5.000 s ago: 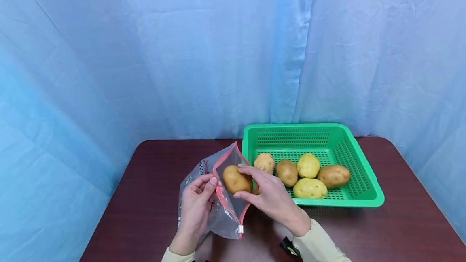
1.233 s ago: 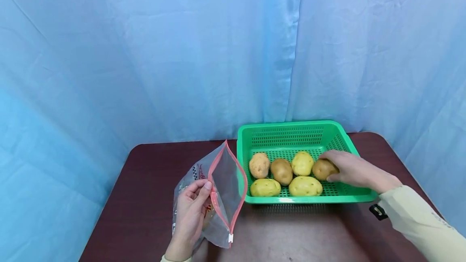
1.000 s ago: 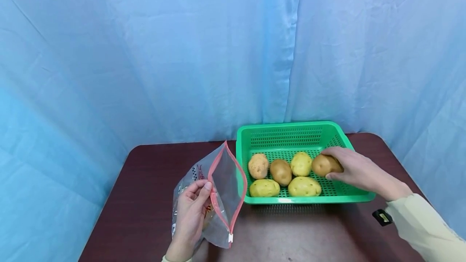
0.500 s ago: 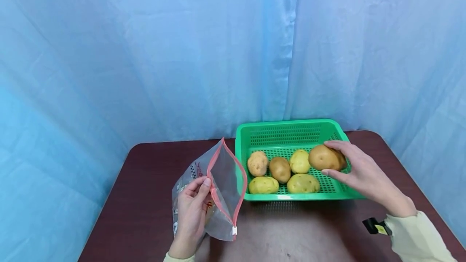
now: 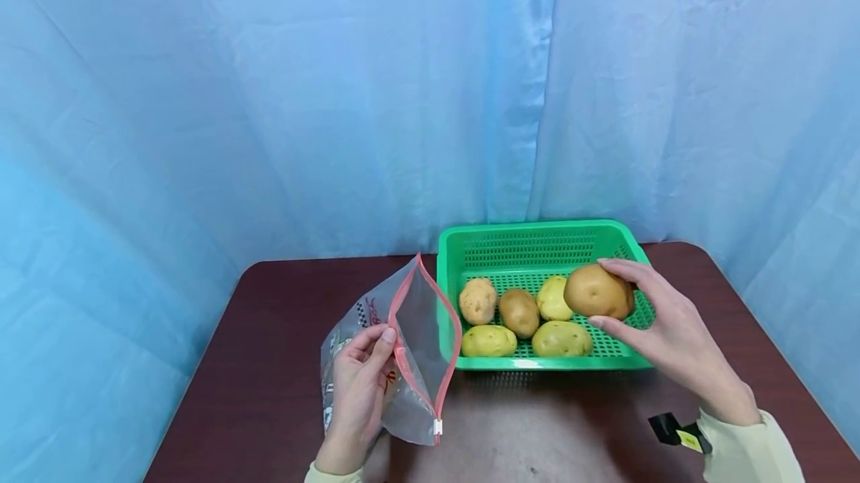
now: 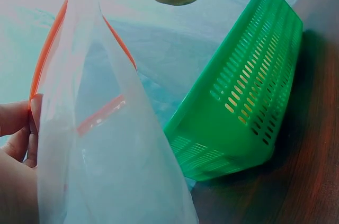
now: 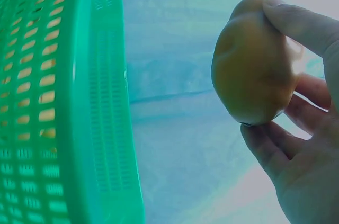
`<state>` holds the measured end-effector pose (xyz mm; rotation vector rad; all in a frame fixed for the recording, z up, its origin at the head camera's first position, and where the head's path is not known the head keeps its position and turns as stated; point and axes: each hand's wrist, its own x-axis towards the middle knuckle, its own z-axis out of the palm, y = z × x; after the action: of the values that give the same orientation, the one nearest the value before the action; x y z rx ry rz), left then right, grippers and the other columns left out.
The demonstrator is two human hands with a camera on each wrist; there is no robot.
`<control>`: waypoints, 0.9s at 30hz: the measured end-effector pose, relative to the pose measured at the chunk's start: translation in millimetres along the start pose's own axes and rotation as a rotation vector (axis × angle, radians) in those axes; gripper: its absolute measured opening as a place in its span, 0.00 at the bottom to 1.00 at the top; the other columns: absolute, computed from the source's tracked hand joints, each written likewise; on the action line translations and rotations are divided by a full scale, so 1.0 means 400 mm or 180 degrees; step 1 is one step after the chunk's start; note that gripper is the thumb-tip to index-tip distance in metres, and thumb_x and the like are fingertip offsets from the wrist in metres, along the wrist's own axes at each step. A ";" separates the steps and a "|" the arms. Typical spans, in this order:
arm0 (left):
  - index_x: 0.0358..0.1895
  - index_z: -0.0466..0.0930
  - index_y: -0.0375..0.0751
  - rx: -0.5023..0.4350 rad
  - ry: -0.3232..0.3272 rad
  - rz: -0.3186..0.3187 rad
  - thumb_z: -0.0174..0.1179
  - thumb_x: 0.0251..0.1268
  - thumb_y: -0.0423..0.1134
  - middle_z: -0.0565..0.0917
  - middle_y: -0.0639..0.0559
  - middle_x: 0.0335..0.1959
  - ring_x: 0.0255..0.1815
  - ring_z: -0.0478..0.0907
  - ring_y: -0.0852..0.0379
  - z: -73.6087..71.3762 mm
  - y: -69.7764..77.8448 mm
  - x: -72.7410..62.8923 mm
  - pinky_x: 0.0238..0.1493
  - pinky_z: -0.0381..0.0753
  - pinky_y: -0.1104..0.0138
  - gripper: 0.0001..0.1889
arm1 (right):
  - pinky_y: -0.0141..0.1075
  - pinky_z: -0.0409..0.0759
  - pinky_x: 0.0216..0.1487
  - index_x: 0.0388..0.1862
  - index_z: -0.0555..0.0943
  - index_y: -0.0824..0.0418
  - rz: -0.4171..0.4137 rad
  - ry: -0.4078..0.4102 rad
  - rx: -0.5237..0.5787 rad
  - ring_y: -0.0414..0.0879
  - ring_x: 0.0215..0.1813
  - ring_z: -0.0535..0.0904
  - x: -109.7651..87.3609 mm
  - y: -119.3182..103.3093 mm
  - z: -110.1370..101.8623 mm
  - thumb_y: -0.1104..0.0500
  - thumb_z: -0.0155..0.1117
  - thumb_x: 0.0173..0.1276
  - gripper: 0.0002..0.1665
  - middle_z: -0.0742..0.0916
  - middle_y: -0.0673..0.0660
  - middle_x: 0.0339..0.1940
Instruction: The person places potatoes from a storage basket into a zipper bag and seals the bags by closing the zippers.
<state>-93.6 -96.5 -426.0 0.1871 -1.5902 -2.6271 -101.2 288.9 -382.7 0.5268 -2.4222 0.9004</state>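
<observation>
The potato (image 5: 595, 292) you hold is brown, and your bag (image 5: 425, 341) is clear — pinkish-red along its mouth, printed with red script and dark checks, its slider (image 5: 438, 427) white. The basket (image 5: 544, 364) is green, patterned with slots, its potatoes (image 5: 519, 312) tan, brown and yellow. Your sleeves (image 5: 749, 449) are cream, the table (image 5: 282, 363) dark red-brown, the curtain (image 5: 376, 95) pale blue.

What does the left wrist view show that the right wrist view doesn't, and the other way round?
Only the left wrist view: the left hand and the clear bag it pinches by the edge.

Only the right wrist view: the right hand close up, thumb on one side of the potato and fingers on the other; the left wrist view catches just a bit of that hand.

Both: that held potato, the green basket with its slotted walls, and the blue curtain.
</observation>
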 end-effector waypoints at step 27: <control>0.41 0.86 0.40 0.0000 0.0007 -0.0008 0.63 0.74 0.30 0.85 0.52 0.32 0.31 0.81 0.61 0.002 -0.011 0.003 0.35 0.84 0.71 0.03 | 0.31 0.76 0.63 0.73 0.72 0.65 0.0324 0.0297 0.1917 0.45 0.66 0.76 0.017 -0.155 0.174 0.82 0.74 0.55 0.46 0.78 0.59 0.69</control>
<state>-94.8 -94.0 -429.8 0.1920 -1.5905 -2.6277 -97.2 196.0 -394.0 0.5535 -2.0845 1.6729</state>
